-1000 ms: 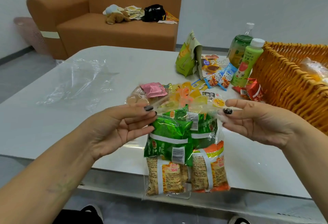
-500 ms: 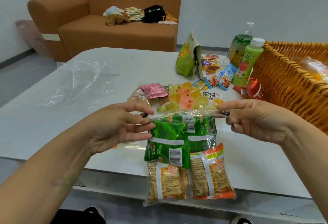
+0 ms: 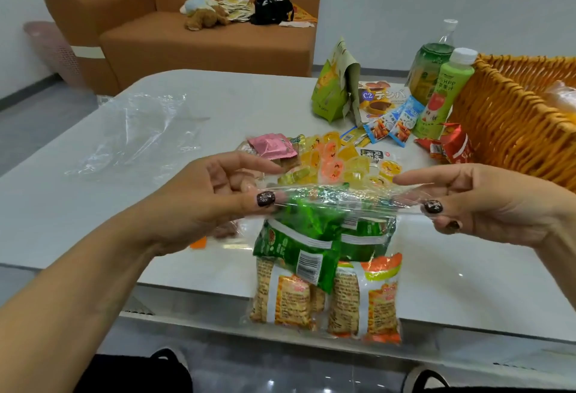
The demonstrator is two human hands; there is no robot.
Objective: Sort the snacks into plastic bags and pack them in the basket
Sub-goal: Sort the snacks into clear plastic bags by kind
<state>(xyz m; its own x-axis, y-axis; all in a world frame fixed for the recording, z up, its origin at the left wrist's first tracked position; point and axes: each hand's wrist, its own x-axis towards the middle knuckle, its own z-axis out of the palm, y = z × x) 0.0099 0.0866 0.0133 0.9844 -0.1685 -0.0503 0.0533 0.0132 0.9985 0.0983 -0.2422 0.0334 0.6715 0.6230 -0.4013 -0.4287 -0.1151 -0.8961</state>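
A clear plastic bag point(image 3: 327, 268) hangs in front of the table edge, holding green snack packs above orange ones. My left hand point(image 3: 218, 196) pinches the bag's top strip at its left end, thumb in front. My right hand point(image 3: 467, 202) pinches the same strip at its right end. The strip is stretched flat between them. Behind it, loose snacks lie on the table: a pink packet point(image 3: 271, 149), yellow jelly cups point(image 3: 339, 162), blue sachets point(image 3: 396, 124) and a red packet point(image 3: 448, 149). The wicker basket point(image 3: 505, 124) stands at the right.
Empty clear bags point(image 3: 134, 134) lie on the white table point(image 3: 93, 199) at the left. Two green bottles point(image 3: 436, 90), a green pouch point(image 3: 333, 87) and a cake box point(image 3: 380, 99) stand near the basket. An orange sofa point(image 3: 187, 37) is behind the table.
Both hands have drawn the bag's top edges together, from held apart to a flat strip pinched between thumbs and fingers. The bag has lowered slightly.
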